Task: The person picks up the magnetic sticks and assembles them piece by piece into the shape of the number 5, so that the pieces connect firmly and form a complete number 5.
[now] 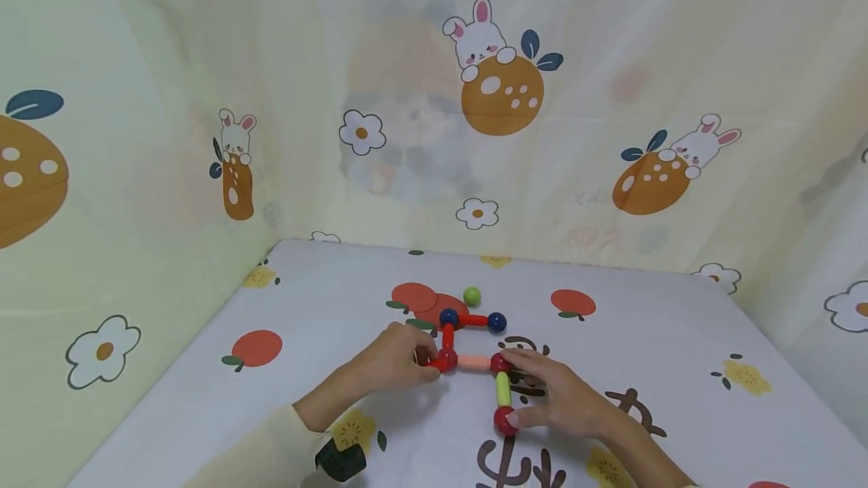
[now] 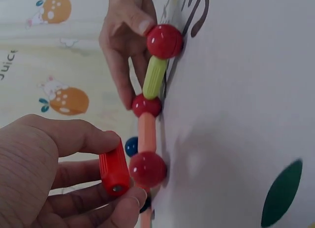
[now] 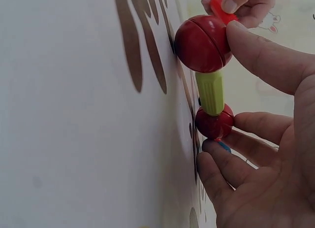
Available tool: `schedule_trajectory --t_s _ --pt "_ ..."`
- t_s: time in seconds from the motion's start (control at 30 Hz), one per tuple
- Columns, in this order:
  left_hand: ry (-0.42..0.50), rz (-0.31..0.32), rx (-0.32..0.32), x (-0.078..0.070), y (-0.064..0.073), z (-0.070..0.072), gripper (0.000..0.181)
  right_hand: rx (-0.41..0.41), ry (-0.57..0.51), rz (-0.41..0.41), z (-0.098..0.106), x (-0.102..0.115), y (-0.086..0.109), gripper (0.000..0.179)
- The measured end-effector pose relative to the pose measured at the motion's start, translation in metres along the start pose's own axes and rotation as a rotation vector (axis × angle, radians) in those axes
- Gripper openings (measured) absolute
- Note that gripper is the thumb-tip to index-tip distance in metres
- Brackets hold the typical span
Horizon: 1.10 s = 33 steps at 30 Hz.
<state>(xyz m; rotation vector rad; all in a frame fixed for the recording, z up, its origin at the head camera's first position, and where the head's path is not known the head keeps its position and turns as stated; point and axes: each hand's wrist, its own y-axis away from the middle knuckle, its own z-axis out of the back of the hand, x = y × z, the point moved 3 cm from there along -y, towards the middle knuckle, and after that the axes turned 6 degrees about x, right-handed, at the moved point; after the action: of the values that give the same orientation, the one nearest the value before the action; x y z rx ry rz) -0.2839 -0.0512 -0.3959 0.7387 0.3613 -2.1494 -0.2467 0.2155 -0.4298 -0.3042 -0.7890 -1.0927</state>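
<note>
On the table lies a chain of magnetic balls and rods. My left hand (image 1: 396,356) pinches a red magnetic rod (image 2: 113,166), its metal tip showing, beside the chain's left red ball (image 2: 148,169); whether they touch I cannot tell. From that ball a pink rod (image 1: 474,362) runs to a second red ball (image 1: 500,362), then a yellow-green rod (image 1: 502,388) leads to the nearest red ball (image 1: 505,421). My right hand (image 1: 570,401) holds this end, thumb against the nearest ball and fingers at the second. Further red rods (image 1: 473,320) link two dark blue balls (image 1: 497,322) behind.
A loose green ball (image 1: 472,295) lies behind the chain. The white tablecloth (image 1: 651,337) carries printed fruit, flowers and brown lettering. Printed cloth walls (image 1: 407,172) stand at the back and sides. A black band (image 1: 341,461) sits at the left sleeve.
</note>
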Motion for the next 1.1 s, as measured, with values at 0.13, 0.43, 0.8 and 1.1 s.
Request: schedule_trajectory --t_s 0.13,0.43,0.8,1.1 --pt "0.011 -0.028 0.048 -0.01 0.001 -0.009 0.01 -0.006 -0.011 -0.01 0.001 -0.001 -0.001 0.091" --pt "0.029 -0.008 0.149 -0.022 -0.002 -0.035 0.008 -0.002 -0.05 -0.007 0.0 -0.002 -0.002 0.09" --pt "-0.003 -0.069 0.168 -0.032 -0.008 -0.05 0.009 0.0 -0.062 0.0 0.0 0.0 0.0 0.09" --pt "0.001 -0.06 0.179 -0.04 -0.011 -0.053 0.01 0.009 -0.08 0.019 0.0 -0.002 0.0 0.087"
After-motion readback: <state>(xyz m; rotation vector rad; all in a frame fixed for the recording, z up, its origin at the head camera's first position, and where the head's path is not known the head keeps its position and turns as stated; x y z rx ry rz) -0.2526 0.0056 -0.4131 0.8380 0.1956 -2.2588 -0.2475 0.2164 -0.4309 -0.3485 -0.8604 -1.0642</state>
